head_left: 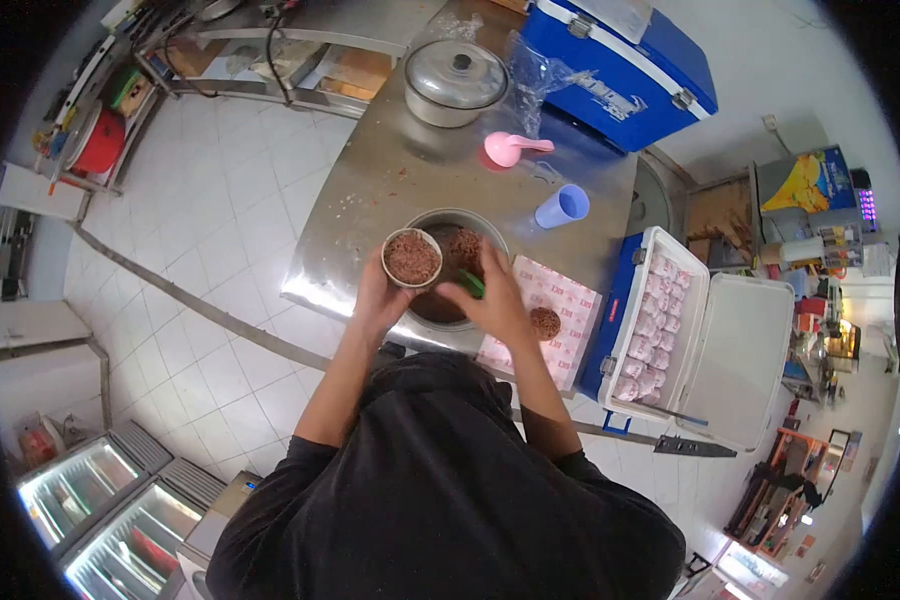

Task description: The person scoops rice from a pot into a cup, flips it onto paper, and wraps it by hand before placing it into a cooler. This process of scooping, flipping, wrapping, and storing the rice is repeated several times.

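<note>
My left hand (375,295) is closed around a small round bowl (411,257) filled with reddish-brown cooked grain that looks like rice. Beside it, my right hand (495,297) is curled over a large metal pot (435,217). A green-handled utensil (473,285) shows between its thumb and fingers; its working end is hidden. A clump of the same brown grain (463,248) lies by the right fingertips. To the right, a rounded portion of brown grain (545,323) rests on pink-printed wrapping paper (560,285).
A lidded pot (456,85), a pink ladle (505,149) and a blue-purple cup (564,206) stand farther back on the steel table (360,185). Behind them is a blue cooler (620,75). At right, an open cooler (620,300) holds several wrapped packets (655,325).
</note>
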`<state>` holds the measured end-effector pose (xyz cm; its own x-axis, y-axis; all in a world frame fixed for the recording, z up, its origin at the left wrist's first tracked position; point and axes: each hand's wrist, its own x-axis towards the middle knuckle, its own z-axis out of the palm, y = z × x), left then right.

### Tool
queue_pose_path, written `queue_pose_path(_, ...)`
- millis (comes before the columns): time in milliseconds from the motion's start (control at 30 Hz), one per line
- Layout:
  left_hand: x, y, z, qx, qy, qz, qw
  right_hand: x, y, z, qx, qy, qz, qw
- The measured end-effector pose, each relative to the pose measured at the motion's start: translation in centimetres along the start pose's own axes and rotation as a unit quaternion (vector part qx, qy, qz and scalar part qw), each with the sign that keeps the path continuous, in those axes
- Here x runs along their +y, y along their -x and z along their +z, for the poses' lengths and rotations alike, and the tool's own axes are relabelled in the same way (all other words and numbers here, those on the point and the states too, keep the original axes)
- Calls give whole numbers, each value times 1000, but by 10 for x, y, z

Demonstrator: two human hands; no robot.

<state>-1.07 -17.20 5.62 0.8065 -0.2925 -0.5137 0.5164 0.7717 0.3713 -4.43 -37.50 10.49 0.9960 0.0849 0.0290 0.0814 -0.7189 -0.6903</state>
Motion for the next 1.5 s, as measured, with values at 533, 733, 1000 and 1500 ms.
queue_pose_path(533,-9,-9,-61,90,-825,129,543,126,11,-8,211,-4,202,956)
queue_pose_path(733,8,6,-114,99,-822,249,503,190,-39,36,57,64,199,976)
queue_pose_path(1000,31,19,-121,189,-689,182,676,173,-133,30,0,170,121,978)
queue_pose_path(1500,58,71,-60,172,-515,253,801,120,-89,31,142,-313,169,924)
